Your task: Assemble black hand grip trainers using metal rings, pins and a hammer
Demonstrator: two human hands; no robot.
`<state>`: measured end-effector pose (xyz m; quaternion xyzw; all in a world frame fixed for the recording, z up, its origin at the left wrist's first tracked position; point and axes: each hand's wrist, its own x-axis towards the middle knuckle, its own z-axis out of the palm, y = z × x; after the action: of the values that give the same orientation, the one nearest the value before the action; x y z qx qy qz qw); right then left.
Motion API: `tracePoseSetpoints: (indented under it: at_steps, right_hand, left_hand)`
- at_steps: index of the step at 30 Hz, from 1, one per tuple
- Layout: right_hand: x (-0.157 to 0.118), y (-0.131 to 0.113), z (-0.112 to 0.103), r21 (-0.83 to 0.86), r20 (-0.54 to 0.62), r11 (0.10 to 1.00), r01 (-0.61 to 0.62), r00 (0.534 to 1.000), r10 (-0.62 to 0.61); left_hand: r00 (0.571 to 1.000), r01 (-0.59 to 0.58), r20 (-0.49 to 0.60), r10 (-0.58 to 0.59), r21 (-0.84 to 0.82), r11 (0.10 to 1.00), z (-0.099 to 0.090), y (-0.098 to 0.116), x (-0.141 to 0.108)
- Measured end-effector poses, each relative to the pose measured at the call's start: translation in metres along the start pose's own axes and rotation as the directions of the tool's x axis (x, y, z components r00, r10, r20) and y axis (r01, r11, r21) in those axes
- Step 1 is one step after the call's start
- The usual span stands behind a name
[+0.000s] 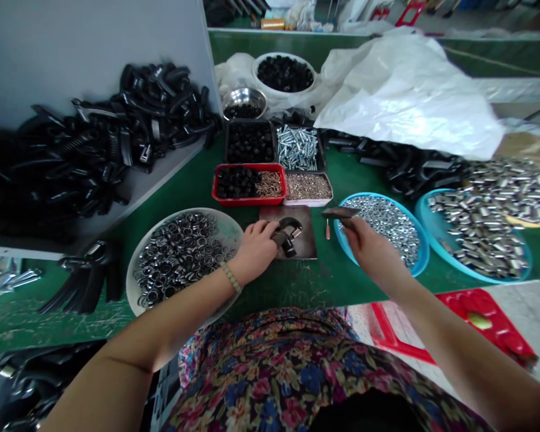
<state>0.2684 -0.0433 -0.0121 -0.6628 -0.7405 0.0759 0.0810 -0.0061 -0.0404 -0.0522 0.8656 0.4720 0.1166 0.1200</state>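
My left hand (260,247) is closed around a black curved clamp-like part (289,231) with a shiny metal pin, pressed on a square metal plate (306,243). Its fingers hide part of that piece. To the right, my right hand (368,243) grips a hammer (339,212), its dark head pointing left above the table. Most of the handle is hidden in the fist. Just below the head lies a small tool with a pinkish handle (327,231). A blue basin of small silvery parts (425,255) sits beneath my right wrist.
At left, a white basin of metal rings (132,282) is partly under my left forearm. Behind the plate stand a red tray (247,202) and a pale tray of tiny pieces (308,203). Black handles (162,108) are heaped far left. Another blue basin (459,267) holds metal sleeves.
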Motion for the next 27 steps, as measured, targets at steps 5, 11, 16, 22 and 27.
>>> tracePoseSetpoints:
  at_steps: [5,11,16,22,27]
  right_hand:
    - [-0.004,0.072,0.012,-0.330,-0.160,0.929,-0.166,0.980,0.119]
    - [0.067,0.030,0.011,-0.220,-0.194,0.962,0.162,0.959,-0.206]
    - [0.145,-0.022,0.019,-0.296,-0.013,0.921,0.255,0.963,-0.270]
    - [0.164,-0.023,0.036,-0.279,-0.024,0.916,0.289,0.951,-0.308]
    - [0.166,-0.010,0.034,-0.110,-0.094,0.945,0.309,0.943,-0.320]
  left_hand:
    - [0.997,0.067,0.039,-0.061,-0.187,0.980,-0.013,0.017,0.008]
    - [0.937,0.296,0.253,-0.239,-0.216,0.931,-0.031,0.021,0.026]
    - [0.964,0.164,0.180,-0.194,0.168,0.972,-0.035,0.003,0.034]
    - [0.987,0.148,-0.084,-0.136,0.170,0.974,-0.036,-0.007,0.136]
    - [0.996,0.087,-0.030,-0.083,0.158,0.984,-0.016,-0.009,0.191]
